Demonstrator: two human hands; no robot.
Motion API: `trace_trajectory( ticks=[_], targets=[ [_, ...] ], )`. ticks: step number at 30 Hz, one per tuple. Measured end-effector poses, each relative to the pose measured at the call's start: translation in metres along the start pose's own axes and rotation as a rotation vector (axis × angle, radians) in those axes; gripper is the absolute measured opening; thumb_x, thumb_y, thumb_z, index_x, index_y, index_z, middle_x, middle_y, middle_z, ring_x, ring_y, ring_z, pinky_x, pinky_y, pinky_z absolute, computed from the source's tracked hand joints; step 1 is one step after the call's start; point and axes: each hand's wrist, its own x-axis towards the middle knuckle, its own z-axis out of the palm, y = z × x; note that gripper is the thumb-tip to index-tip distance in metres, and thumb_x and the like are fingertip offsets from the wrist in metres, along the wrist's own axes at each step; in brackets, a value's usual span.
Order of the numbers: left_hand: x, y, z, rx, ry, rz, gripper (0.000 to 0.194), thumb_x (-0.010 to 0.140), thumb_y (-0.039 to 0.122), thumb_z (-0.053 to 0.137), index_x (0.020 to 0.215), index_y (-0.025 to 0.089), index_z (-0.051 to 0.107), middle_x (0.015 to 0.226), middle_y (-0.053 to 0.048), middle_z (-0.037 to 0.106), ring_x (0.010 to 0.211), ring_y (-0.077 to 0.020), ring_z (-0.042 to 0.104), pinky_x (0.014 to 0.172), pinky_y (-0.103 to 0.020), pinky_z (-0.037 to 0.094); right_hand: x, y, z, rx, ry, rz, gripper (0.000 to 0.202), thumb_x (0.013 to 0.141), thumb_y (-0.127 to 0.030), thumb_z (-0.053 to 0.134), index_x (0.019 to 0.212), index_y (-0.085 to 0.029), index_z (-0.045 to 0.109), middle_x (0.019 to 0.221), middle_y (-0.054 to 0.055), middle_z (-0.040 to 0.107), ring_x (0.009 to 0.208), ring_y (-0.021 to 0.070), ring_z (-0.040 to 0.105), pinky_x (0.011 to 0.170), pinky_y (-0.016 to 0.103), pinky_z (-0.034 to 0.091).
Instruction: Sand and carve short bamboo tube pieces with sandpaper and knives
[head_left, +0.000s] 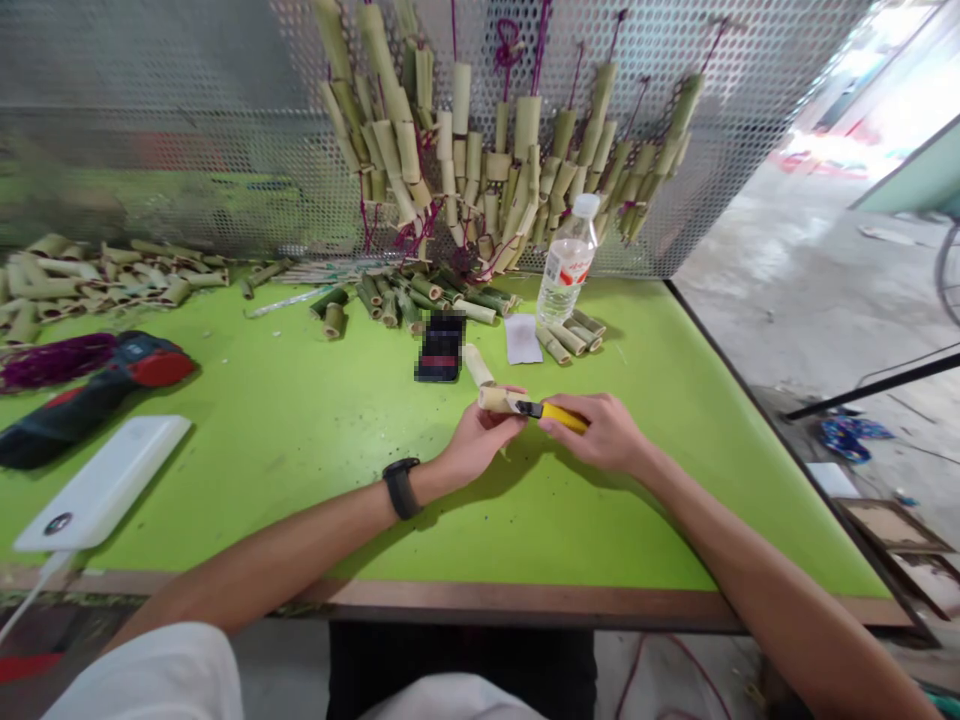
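We see L hand [480, 440] fingers clamped on bamboo pc [496, 399] above worktop [300, 440]; R hand [596, 430] fingers closed round yellow cutter [562, 415], blade at pc. Phone [440, 348], paper [523, 340] just beyond; bottle [568, 262] behind, w/ cut tubes [571, 336] beside it.

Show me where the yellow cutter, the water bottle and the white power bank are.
Yellow cutter [564, 416]: head view, on its handle.
Water bottle [568, 270]: head view, on its label.
White power bank [112, 480]: head view, on its top face.
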Motion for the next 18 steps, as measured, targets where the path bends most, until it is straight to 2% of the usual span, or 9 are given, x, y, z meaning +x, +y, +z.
trace_trajectory(
  ticks=[5,10,13,16,18],
  targets=[
    [0.001,0.0,0.0,0.052,0.038,-0.007,0.055,0.068,0.035,0.095,0.114,0.017,0.072,0.067,0.007,0.055,0.059,-0.0089,0.044,0.055,-0.025,0.032,-0.001,-0.007,-0.004,-0.025,-0.005,-0.039,0.056,0.105,-0.063,0.054,0.098,-0.016,0.085,0.063,0.002,0.069,0.048,0.012,0.051,0.052,0.028,0.037],
    [0.001,-0.002,-0.002,0.026,0.018,0.034,0.049,0.071,0.037,0.097,0.11,0.018,0.074,0.073,0.004,0.06,0.061,-0.0092,0.044,0.057,-0.025,0.035,-0.001,-0.005,-0.002,-0.028,0.018,-0.017,0.059,0.105,-0.065,0.054,0.099,-0.016,0.085,0.062,0.002,0.068,0.05,0.0125,0.051,0.054,0.028,0.035],
    [0.002,-0.006,-0.004,-0.002,0.027,0.033,0.04,0.077,0.035,0.096,0.107,0.019,0.075,0.082,0.0,0.065,0.069,-0.0114,0.051,0.061,-0.025,0.042,0.0,-0.002,-0.002,-0.02,0.038,-0.003,0.058,0.105,-0.064,0.053,0.1,-0.015,0.084,0.061,0.002,0.067,0.051,0.0127,0.051,0.053,0.028,0.034],
    [0.004,-0.011,-0.005,-0.061,0.089,0.001,0.029,0.085,0.034,0.092,0.102,0.021,0.072,0.094,-0.002,0.07,0.082,-0.0146,0.062,0.073,-0.027,0.053,0.001,-0.002,-0.003,-0.017,0.045,0.011,0.057,0.105,-0.063,0.053,0.1,-0.015,0.084,0.06,0.002,0.067,0.05,0.0132,0.051,0.053,0.028,0.034],
    [0.006,-0.012,-0.006,-0.115,0.115,-0.028,0.025,0.092,0.035,0.087,0.1,0.02,0.068,0.092,-0.002,0.07,0.085,-0.0147,0.066,0.081,-0.029,0.056,0.001,-0.003,-0.003,-0.018,0.043,0.018,0.057,0.105,-0.063,0.053,0.1,-0.015,0.084,0.06,0.002,0.067,0.05,0.0133,0.051,0.052,0.028,0.035]
  ],
)
